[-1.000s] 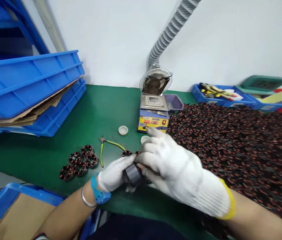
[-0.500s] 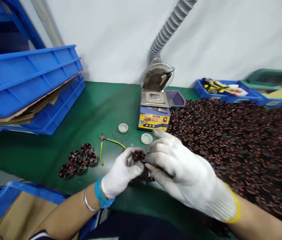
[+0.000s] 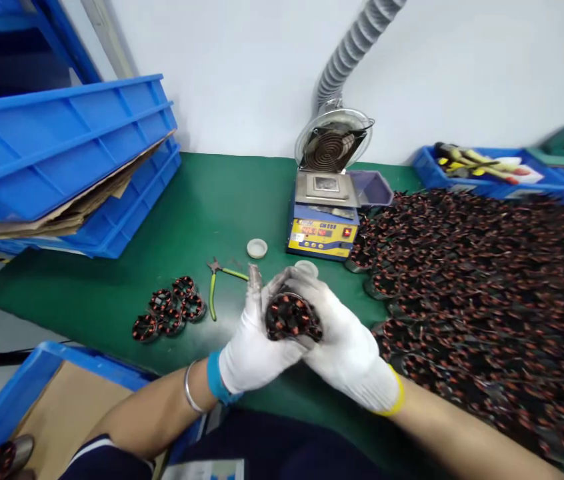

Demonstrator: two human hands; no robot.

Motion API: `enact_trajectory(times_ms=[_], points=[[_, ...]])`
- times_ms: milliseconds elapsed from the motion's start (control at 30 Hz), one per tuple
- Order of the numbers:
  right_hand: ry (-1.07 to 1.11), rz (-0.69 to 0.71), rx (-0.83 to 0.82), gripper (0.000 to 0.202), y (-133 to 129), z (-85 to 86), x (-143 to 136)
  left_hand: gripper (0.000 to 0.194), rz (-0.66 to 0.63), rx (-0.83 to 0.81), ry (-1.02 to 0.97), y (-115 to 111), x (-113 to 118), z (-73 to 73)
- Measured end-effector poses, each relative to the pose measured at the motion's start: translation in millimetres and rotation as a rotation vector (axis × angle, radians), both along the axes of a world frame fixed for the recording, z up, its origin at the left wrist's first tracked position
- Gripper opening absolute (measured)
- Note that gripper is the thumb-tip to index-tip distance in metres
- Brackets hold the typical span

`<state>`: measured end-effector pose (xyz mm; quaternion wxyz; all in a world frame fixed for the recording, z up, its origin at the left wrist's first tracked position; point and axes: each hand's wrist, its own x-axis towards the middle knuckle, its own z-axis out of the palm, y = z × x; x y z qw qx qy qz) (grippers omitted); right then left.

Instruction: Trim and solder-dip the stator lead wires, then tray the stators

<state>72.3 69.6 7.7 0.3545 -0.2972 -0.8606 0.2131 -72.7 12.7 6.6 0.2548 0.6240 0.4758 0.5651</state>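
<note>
Between my two white-gloved hands I hold a motor stator (image 3: pixel 289 317), a round black ring with copper windings, its open face turned up toward me. My left hand (image 3: pixel 257 340) wraps its left side, with the thumb below and a finger raised at the top. My right hand (image 3: pixel 339 337) curls around the right side and the far edge. Left of my hands, green-handled cutting pliers (image 3: pixel 213 293) lie with jaws open on the green table (image 3: pixel 202 220). Farther left sits a small cluster of similar stators (image 3: pixel 169 310).
A solder pot (image 3: pixel 322 227) with a lit display stands behind my hands, under a grey duct (image 3: pixel 357 50). Two small white dishes, one a near dish (image 3: pixel 257 249), lie before it. Stators (image 3: pixel 487 287) crowd the right side. Stacked blue crates (image 3: pixel 72 147) stand left; a blue bin (image 3: pixel 52 393) sits lower left.
The stator, earlier mostly covered by my fingers, now faces up in both hands. My right hand has closed around its side. The view has shifted slightly.
</note>
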Motion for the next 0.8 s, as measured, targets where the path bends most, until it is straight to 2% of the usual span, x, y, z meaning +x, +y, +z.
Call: enact_trajectory(times_ms=[100,167,233,267,300,333,367,433,467,500,600,633,733,800], points=[[0.041,0.022,0.125,0.056,3.4,1.3,7.2,0.091,0.100,0.207,0.219,2.6,-11.7,-1.4],[-0.023,0.052,0.191,0.055,6.9,7.0,14.2,0.070,0.080,0.311,0.335,5.4,-21.7,1.3],[-0.072,0.052,0.239,0.050,11.4,13.3,20.2,0.037,0.065,0.300,0.466,8.0,-28.6,6.7],[-0.085,0.044,0.256,0.047,13.9,16.2,22.7,0.021,0.064,0.234,0.501,8.8,-30.5,10.0],[-0.090,0.031,0.267,0.044,16.6,18.9,25.1,0.013,0.063,0.144,0.499,9.2,-31.5,13.8],[-0.090,0.009,0.271,0.041,19.3,21.5,27.5,0.018,0.032,0.042,0.452,9.0,-32.2,17.8],[-0.093,-0.014,0.267,0.040,21.8,23.9,30.1,0.024,-0.056,-0.052,0.386,8.3,-32.7,22.1],[-0.110,-0.055,0.240,0.041,25.6,29.0,35.4,0.029,-0.312,-0.195,0.211,6.3,-34.8,30.6],[-0.115,-0.078,0.226,0.043,26.6,31.4,37.8,0.030,-0.385,-0.231,0.106,5.4,-36.1,34.0],[-0.116,-0.096,0.220,0.045,27.2,33.6,39.6,0.031,-0.388,-0.252,0.001,5.0,-37.3,36.4],[-0.113,-0.087,0.234,0.046,26.2,36.8,40.3,0.027,-0.136,-0.334,-0.208,6.2,-35.9,35.6],[-0.111,-0.069,0.246,0.043,25.4,36.4,39.0,0.029,-0.118,-0.399,-0.224,7.0,-33.3,33.2],[-0.071,-0.025,0.301,0.039,23.0,32.3,33.6,0.030,-0.223,-0.584,-0.242,7.9,-23.1,26.2],[-0.057,-0.020,0.312,0.039,22.0,30.0,31.7,0.032,-0.165,-0.570,-0.312,7.0,-19.5,25.1]])
